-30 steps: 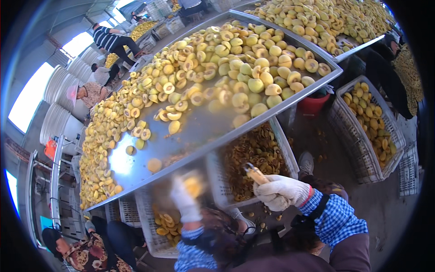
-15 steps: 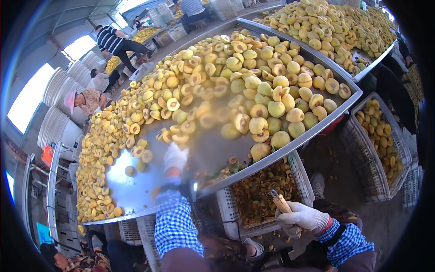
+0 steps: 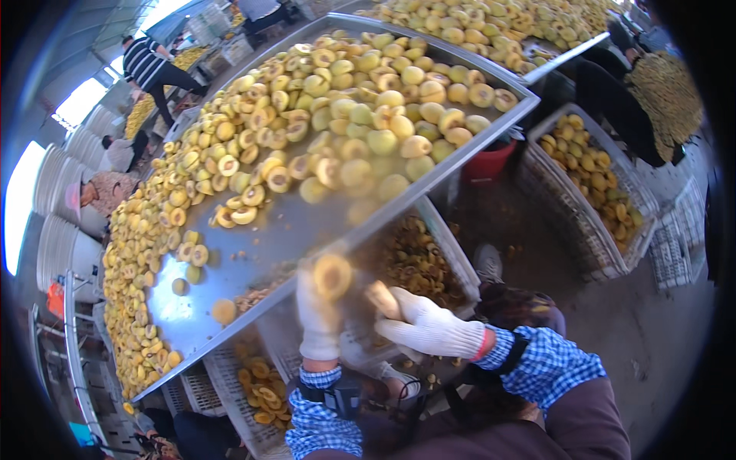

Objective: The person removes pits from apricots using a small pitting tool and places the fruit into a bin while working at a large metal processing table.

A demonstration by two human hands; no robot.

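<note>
In its gloved fingers my left hand (image 3: 318,326) grips a yellow peach half (image 3: 332,277), its brown hollow facing up, just off the near edge of the metal table (image 3: 287,226). Beside it on the right, my right hand (image 3: 437,326), gloved in white, closes around a wooden-handled tool (image 3: 382,300). The tool's head points toward the peach half; blur keeps its tip unclear. A small gap separates the two hands. Many halved yellow peaches (image 3: 253,138) lie heaped over the table, some with dark pits showing.
Below the table edge stands a crate of peach scraps (image 3: 418,249); another crate of peach pieces (image 3: 262,387) is at lower left. A crate of peaches (image 3: 586,169) and a red bucket (image 3: 488,162) stand to the right. Other people (image 3: 157,73) are farther off.
My left hand has come back from over the table to its near edge and now holds a peach half. My right hand has moved left and up with the tool. The view has shifted.
</note>
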